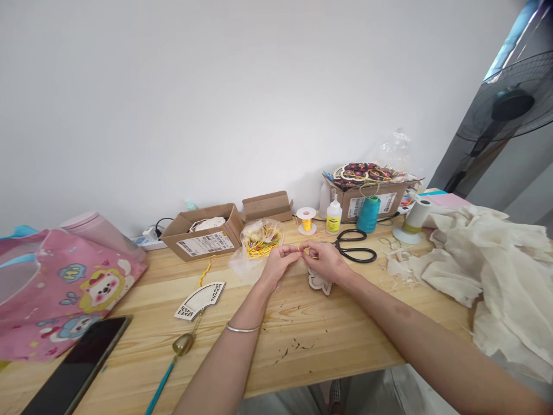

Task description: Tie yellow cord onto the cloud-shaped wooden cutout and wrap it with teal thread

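Observation:
My left hand (pixel 280 263) and my right hand (pixel 323 260) meet above the middle of the wooden table, fingertips pinched close together. Between them shows a bit of yellow cord (pixel 304 250), with both hands closed on it. Under my right hand is a pale wooden cutout (pixel 319 282) with a wavy edge, partly hidden by the fingers. Just beyond the right hand lie black-handled scissors (pixel 358 253), their blades hidden behind it. A clear plastic bag of yellow cords (pixel 261 245) sits beyond my left hand.
A fan-shaped wooden piece (pixel 201 301) with yellow cord and a gold bell (pixel 183 344) with a blue tassel lie left, near a phone (pixel 78 369) and pink bag (pixel 86 282). Behind stand an open carton (pixel 203 233), yellow spool (pixel 306 222), glue bottle (pixel 333 218) and teal thread cone (pixel 368 214). Cloth (pixel 510 276) covers the right.

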`<control>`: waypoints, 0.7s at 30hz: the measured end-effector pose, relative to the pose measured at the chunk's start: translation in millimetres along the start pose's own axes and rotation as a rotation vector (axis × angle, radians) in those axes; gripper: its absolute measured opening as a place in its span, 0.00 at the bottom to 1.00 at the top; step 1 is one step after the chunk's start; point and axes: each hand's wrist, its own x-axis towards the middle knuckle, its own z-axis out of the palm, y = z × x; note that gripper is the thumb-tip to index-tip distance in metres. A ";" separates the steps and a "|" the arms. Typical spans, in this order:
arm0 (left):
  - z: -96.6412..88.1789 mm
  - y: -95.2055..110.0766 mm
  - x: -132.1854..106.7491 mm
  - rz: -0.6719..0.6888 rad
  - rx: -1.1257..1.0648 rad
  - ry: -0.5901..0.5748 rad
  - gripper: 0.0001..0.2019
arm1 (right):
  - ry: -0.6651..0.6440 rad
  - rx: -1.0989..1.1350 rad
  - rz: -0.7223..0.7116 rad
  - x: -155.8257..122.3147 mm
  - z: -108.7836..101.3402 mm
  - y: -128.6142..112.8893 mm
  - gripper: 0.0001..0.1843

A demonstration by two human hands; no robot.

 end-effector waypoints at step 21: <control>0.9 -8.7 4.8 0.081 0.090 0.053 0.13 | 0.094 -0.117 0.084 1.9 -5.2 -0.1 0.06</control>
